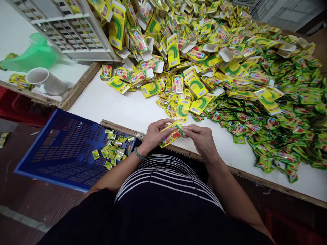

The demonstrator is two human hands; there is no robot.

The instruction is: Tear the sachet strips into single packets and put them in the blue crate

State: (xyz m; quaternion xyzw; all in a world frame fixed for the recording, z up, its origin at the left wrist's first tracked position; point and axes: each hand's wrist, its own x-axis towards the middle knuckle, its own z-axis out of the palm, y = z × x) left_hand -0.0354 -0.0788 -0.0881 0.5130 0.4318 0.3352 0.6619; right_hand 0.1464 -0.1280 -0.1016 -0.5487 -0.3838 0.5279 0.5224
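Observation:
Between my hands, just over the table's front edge, is a small yellow and green candy box (172,135) with red fruit printed on it. My left hand (156,133) grips its left side, thumb along the face. At the box's right end, the fingertips of my right hand (199,136) pinch together on its edge. Another yellow box (183,109) lies flat right behind my fingers. Past it spreads a heap of yellow boxes (195,81), several with open white flaps. Green candy sachets (245,127) are piled to the right.
A blue plastic crate (63,143) at the left, below the table, holds several small boxes. Behind it on a wood-edged white surface stand a white cup (46,81) and a green plastic bag (38,56). A tipped pale crate (74,32) spills boxes onto the white table (117,109).

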